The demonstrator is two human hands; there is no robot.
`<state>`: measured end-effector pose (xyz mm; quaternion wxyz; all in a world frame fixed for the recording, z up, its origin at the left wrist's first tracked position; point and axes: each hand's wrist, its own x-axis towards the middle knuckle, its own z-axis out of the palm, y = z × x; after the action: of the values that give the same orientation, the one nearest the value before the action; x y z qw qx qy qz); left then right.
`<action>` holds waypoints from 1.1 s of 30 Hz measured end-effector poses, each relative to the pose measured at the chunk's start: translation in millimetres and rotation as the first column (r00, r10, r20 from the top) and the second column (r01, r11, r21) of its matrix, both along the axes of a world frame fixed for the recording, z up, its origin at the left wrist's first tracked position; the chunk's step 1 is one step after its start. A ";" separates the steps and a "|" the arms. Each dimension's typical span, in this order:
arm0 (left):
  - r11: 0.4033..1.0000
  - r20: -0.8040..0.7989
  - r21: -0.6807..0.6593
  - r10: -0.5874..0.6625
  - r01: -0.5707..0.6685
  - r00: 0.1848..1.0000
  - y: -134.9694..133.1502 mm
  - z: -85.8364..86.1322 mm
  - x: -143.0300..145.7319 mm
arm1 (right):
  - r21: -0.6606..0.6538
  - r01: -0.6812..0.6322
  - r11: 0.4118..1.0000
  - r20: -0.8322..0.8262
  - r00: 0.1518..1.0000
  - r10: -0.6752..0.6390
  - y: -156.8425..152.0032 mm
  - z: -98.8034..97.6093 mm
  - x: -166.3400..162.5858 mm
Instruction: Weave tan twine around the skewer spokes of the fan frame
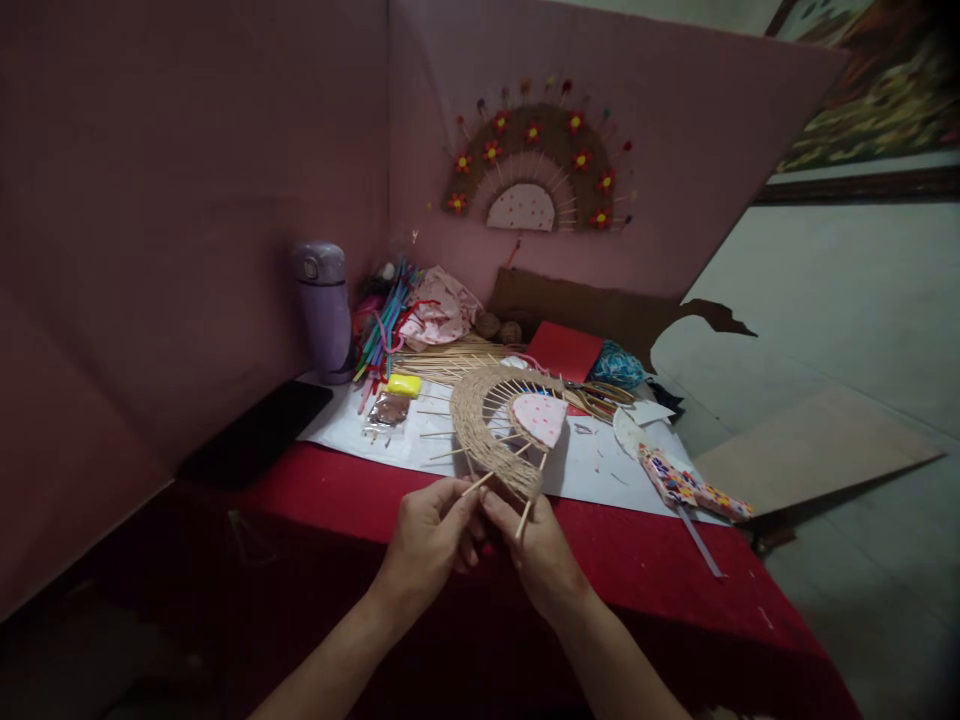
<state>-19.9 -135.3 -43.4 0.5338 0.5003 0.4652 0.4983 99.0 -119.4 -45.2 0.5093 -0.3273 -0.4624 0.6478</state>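
A pink panel [675,130] stands behind a table covered with a red cloth [660,590], and white paper [600,480] lies across the tabletop. Torn brown cardboard [592,305] leans at the back, below a half-round decoration [555,140] with red flowers that hangs on the panel. At the table's near edge, over the front of the paper, the person's two hands hold up a twine fan [469,420]: a curved twine band on thin sticks, with a dotted pink half-circle at its middle. The left hand [431,535] pinches a stick at the fan's near end; the right hand [536,545] grips the band's end close beside it, the fingers underneath partly hidden. A flat black object [255,435] lies at the left, near a purple bottle [326,320]. Further right are crumpled pink cloth [442,305], a bundle of sticks [450,360], a red card [564,350], scissors [600,395] and blue yarn [619,366]. Smaller still, a brown packet [388,409] touches a yellow block [405,385] on the paper.
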 end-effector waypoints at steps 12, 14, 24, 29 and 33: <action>0.937 -0.236 0.329 0.203 -0.118 0.950 7.8 6.0 1.7 | 0.089 0.259 0.962 0.094 0.959 -0.267 0.4 10.1 0.2; 0.934 -0.168 0.329 0.201 -0.137 0.965 11.9 5.1 6.9 | 0.114 0.256 0.960 0.160 0.949 -0.272 -0.5 9.9 1.6; 0.989 0.438 -0.130 0.118 -0.066 0.891 22.8 12.4 21.1 | 0.118 0.238 0.964 0.206 0.944 -0.258 -6.3 11.5 8.0; 0.984 0.470 -0.170 0.134 -0.060 0.873 22.5 17.4 22.3 | 0.129 0.230 0.965 0.238 0.937 -0.255 -6.9 14.0 9.1; 0.993 0.476 -0.114 0.085 -0.034 0.876 22.9 15.9 23.9 | 0.149 0.243 0.959 0.265 0.924 -0.275 -5.9 12.9 8.4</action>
<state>4.0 -112.4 -27.5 0.6417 0.3188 0.3586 0.5983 107.5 -125.3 -32.3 0.5368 -0.4452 -0.5190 0.4942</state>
